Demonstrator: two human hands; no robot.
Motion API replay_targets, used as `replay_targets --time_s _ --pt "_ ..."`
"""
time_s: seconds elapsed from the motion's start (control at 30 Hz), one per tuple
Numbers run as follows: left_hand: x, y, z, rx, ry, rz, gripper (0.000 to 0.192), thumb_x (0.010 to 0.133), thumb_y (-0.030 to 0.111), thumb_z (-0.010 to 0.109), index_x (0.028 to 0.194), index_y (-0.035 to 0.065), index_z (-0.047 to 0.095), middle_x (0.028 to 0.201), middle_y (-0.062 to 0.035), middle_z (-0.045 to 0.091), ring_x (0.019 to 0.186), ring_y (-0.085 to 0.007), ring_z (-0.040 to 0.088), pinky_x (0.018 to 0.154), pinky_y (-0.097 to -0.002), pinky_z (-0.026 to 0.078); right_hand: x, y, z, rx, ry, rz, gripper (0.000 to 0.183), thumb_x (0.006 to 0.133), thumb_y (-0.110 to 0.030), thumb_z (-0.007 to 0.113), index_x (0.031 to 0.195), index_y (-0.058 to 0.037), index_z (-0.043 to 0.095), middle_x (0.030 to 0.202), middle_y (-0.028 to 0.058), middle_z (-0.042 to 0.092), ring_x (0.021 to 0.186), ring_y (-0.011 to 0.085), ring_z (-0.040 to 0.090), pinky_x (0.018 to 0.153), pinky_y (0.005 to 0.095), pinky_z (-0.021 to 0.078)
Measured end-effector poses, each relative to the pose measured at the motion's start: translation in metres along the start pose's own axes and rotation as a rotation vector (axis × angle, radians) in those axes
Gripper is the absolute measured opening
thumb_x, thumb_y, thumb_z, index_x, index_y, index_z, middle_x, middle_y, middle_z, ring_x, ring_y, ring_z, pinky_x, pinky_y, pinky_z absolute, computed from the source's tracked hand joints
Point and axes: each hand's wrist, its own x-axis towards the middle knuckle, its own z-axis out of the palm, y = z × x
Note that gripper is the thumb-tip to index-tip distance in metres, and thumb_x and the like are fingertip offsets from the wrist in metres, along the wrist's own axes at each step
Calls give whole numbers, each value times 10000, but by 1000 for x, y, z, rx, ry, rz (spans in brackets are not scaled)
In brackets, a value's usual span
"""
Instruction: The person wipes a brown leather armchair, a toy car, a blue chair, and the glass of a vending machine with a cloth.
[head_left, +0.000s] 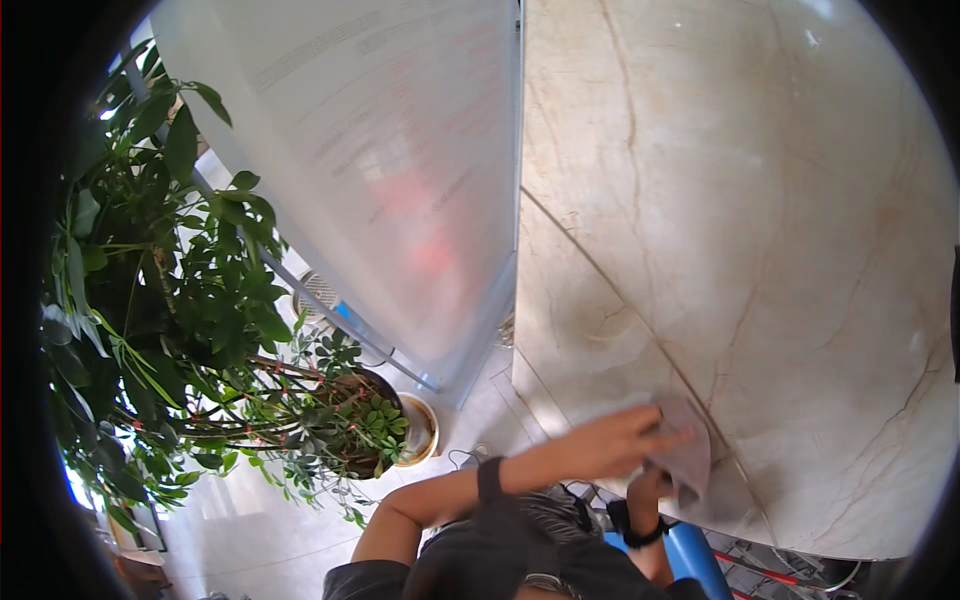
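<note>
A greyish-pink cloth (694, 457) is bunched between my two hands, over the near part of a cream marble-patterned tabletop (720, 225). My left hand (626, 442) reaches in from the left with its fingers across the upper side of the cloth. Lower down, my right hand (646, 491) grips the cloth's near edge, close to the table's rim. Part of the right hand's fingers is hidden by the fabric, and both hands are slightly blurred. Dark bands circle both wrists.
Left of the table stands a translucent whiteboard-like panel (360, 165) with faint writing and red smudges. Beyond it are a leafy potted plant (360, 420) and a white pot (420, 431). A blue seat-like object (694, 559) is below the table edge, beside a red-and-white bar (757, 568).
</note>
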Motion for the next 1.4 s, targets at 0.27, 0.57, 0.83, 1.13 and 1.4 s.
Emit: replay_targets --time_s 0.27,0.57,0.83,1.13,1.4 --pt "46 66 109 -152 -231 369 510 736 184 505 1234 138 407 784 -91 392 731 -242 466 661 -316 428 -35 -18 -129 -174 386 20 306 700 -3 583 997 49 528 982 172 555 870 275 561 739 363 451" --pt "66 93 102 -227 -19 339 504 691 222 591 1175 127 487 702 -83 360 593 -234 437 505 -294 396 -19 -30 -121 -276 246 -48 300 697 -14 590 984 49 531 973 180 552 857 288 561 723 373 453" --pt "26 19 0 -70 264 -113 500 668 27 525 1164 55 459 758 -122 450 570 -237 479 494 -299 399 46 -48 -9 -272 -142 -377 303 693 -35 597 976 45 528 946 189 548 838 313 553 712 381 446" --pt "-71 -80 -34 -265 457 -727 217 836 118 453 1021 5 472 626 -90 534 502 -140 497 469 -256 389 47 -15 108 24 -672 30 382 729 -8 519 1102 25 444 944 199 551 815 266 573 689 289 443" --pt "-15 -43 -71 -275 335 -412 260 818 93 477 1048 -25 462 937 -171 543 866 -250 522 772 -320 398 82 -84 88 55 -491 -125 395 698 12 490 1091 16 458 983 210 516 883 335 530 734 313 425"
